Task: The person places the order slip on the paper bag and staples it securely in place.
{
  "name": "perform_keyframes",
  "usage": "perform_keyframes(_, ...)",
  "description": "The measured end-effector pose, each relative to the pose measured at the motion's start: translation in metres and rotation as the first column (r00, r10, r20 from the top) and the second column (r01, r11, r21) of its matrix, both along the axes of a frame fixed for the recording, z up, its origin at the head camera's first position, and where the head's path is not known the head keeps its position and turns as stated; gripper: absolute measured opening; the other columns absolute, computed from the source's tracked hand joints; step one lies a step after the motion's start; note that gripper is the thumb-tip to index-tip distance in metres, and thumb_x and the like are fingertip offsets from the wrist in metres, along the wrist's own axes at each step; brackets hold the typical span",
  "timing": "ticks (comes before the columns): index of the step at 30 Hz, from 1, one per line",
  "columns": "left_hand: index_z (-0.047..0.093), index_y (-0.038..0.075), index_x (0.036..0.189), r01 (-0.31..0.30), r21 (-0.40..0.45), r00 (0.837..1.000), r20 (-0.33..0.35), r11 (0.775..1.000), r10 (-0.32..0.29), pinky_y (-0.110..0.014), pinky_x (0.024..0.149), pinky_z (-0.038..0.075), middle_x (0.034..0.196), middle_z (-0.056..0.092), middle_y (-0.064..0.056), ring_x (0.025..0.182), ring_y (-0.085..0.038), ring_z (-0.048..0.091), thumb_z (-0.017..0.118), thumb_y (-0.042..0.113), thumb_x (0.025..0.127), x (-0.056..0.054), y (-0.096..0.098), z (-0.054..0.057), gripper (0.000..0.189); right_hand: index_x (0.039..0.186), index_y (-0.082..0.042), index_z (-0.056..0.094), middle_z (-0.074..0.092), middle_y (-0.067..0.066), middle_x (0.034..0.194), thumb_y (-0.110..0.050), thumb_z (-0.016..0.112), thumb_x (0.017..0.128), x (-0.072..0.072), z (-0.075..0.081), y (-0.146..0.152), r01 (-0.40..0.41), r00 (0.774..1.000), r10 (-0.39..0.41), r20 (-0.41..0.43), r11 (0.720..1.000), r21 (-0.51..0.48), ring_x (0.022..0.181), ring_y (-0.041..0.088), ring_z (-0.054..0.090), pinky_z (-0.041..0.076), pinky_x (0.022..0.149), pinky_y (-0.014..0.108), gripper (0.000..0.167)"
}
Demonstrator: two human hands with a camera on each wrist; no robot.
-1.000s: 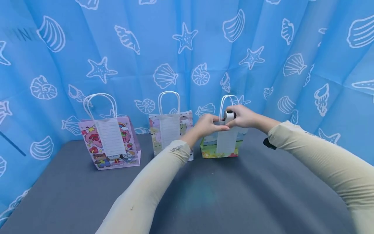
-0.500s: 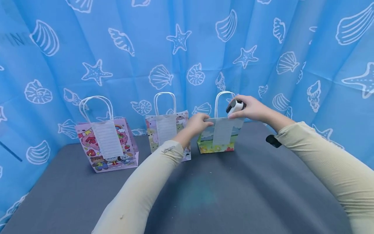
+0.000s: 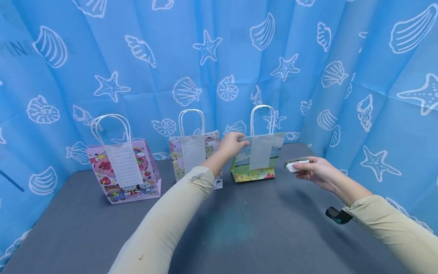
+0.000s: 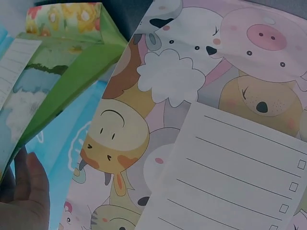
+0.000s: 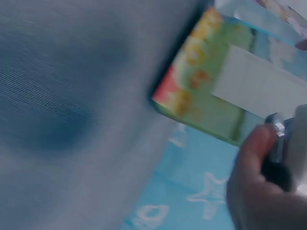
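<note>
My left hand (image 3: 232, 145) pinches the top left corner of a green flowered paper gift bag (image 3: 243, 167), whose white handles (image 3: 262, 107) stand up. A lined paper slip (image 3: 261, 152) hangs down the bag's front from its top edge. In the left wrist view, the fingers (image 4: 36, 179) show at the bag's edge. My right hand (image 3: 318, 171) holds a small white and dark stapler (image 3: 297, 165) to the right of this bag, above the table. The right wrist view is blurred and shows the thumb against the stapler (image 5: 283, 148).
On the grey table (image 3: 219, 236), an animal-print gift bag (image 3: 176, 156) stands in the middle, partly behind my left hand. A pink gift bag (image 3: 99, 167) is farther left. Both carry lined slips and white handles. A blue shell-print curtain (image 3: 154, 83) hangs close behind.
The right hand with the stapler has left the green bag's top edge and moved right and down. The left hand has slid to the bag's left corner and stays there.
</note>
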State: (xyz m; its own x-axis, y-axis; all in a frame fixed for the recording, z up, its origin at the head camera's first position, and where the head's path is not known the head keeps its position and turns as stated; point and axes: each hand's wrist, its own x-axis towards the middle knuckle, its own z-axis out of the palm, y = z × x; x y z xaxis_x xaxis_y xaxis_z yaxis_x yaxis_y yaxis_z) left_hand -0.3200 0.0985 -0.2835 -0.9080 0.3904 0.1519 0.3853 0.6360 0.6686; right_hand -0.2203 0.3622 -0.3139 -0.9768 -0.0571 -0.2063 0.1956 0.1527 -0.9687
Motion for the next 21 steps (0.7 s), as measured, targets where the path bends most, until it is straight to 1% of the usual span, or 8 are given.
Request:
perform_keyframes(4, 0.063, 0.009, 0.128, 0.013, 0.009, 1.000, 0.001, 1.000, -0.013, -0.035, 0.090, 0.049, 0.125, 0.064, -0.005, 0.112, -0.019, 0.059, 0.059, 0.026, 0.098, 0.001, 0.000, -0.003, 0.034, 0.125, 0.008, 0.045, 0.060, -0.001, 0.092, -0.028, 0.059, 0.098, 0.014, -0.028, 0.008, 0.020, 0.994, -0.029, 0.102, 0.995, 0.095, 0.084, 0.010, 0.062, 0.051, 0.084, 0.038, 0.047)
perform_keyframes(9, 0.061, 0.008, 0.130, 0.012, 0.053, 1.000, 0.020, 0.999, -0.014, -0.035, 0.093, 0.048, 0.128, 0.062, -0.006, 0.116, -0.020, 0.058, 0.059, 0.025, 0.098, 0.004, 0.000, -0.002, 0.036, 0.098, -0.002, 0.058, 0.051, 0.005, 0.088, -0.041, 0.059, 0.095, 0.029, -0.053, 0.013, 0.045, 0.980, -0.099, 0.171, 0.954, 0.297, 0.076, 0.019, 0.048, 0.042, 0.071, 0.035, 0.039)
perform_keyframes(11, 0.059, 0.007, 0.132, 0.008, 0.075, 1.000, 0.029, 0.997, -0.010, -0.036, 0.095, 0.047, 0.131, 0.060, -0.007, 0.118, -0.021, 0.057, 0.059, 0.024, 0.098, 0.006, 0.000, -0.001, 0.038, 0.099, 0.000, 0.055, 0.046, 0.008, 0.090, -0.044, 0.060, 0.093, 0.032, -0.058, 0.013, 0.051, 0.975, -0.123, 0.187, 0.936, 0.349, 0.075, 0.021, 0.042, 0.037, 0.069, 0.035, 0.046)
perform_keyframes(14, 0.060, 0.006, 0.132, 0.008, 0.089, 1.000, 0.028, 0.996, -0.011, -0.036, 0.095, 0.047, 0.131, 0.060, -0.007, 0.119, -0.021, 0.057, 0.059, 0.024, 0.098, 0.006, -0.002, -0.001, 0.038, 0.112, 0.009, 0.044, 0.042, 0.013, 0.095, -0.050, 0.059, 0.092, 0.034, -0.062, 0.014, 0.057, 0.967, -0.147, 0.208, 0.921, 0.385, 0.077, 0.022, 0.041, 0.035, 0.072, 0.036, 0.064)
perform_keyframes(16, 0.061, 0.006, 0.131, 0.013, 0.095, 1.000, 0.022, 0.995, -0.015, -0.036, 0.094, 0.047, 0.130, 0.061, -0.008, 0.118, -0.021, 0.057, 0.059, 0.023, 0.098, 0.005, -0.003, -0.001, 0.037, 0.111, 0.011, 0.040, 0.042, 0.013, 0.093, -0.052, 0.056, 0.092, 0.036, -0.064, 0.014, 0.064, 0.964, -0.160, 0.210, 0.913, 0.404, 0.077, 0.022, 0.042, 0.035, 0.071, 0.037, 0.068)
perform_keyframes(18, 0.061, 0.007, 0.130, 0.012, 0.099, 1.000, 0.022, 0.995, -0.014, -0.035, 0.093, 0.048, 0.130, 0.061, -0.007, 0.117, -0.021, 0.058, 0.059, 0.023, 0.098, 0.004, -0.004, -0.002, 0.036, 0.102, 0.010, 0.045, 0.046, 0.012, 0.087, -0.053, 0.052, 0.094, 0.037, -0.066, 0.014, 0.063, 0.970, -0.162, 0.183, 0.889, 0.453, 0.074, 0.022, 0.044, 0.037, 0.069, 0.037, 0.064)
perform_keyframes(19, 0.062, 0.007, 0.129, 0.013, 0.103, 1.000, 0.024, 0.995, -0.015, -0.035, 0.092, 0.048, 0.128, 0.062, -0.007, 0.116, -0.020, 0.058, 0.059, 0.023, 0.098, 0.004, -0.004, -0.002, 0.035, 0.095, 0.008, 0.048, 0.048, 0.011, 0.083, -0.053, 0.050, 0.096, 0.038, -0.067, 0.014, 0.061, 0.975, -0.154, 0.158, 0.875, 0.480, 0.072, 0.022, 0.045, 0.038, 0.067, 0.037, 0.061)
perform_keyframes(21, 0.064, 0.007, 0.126, 0.013, 0.110, 0.999, 0.028, 0.994, -0.016, -0.034, 0.090, 0.049, 0.125, 0.064, -0.006, 0.112, -0.020, 0.060, 0.059, 0.023, 0.098, 0.004, -0.005, -0.001, 0.032, 0.080, 0.001, 0.052, 0.052, 0.009, 0.072, -0.053, 0.045, 0.098, 0.040, -0.069, 0.014, 0.052, 0.987, -0.130, 0.098, 0.823, 0.566, 0.064, 0.020, 0.048, 0.040, 0.062, 0.036, 0.058)
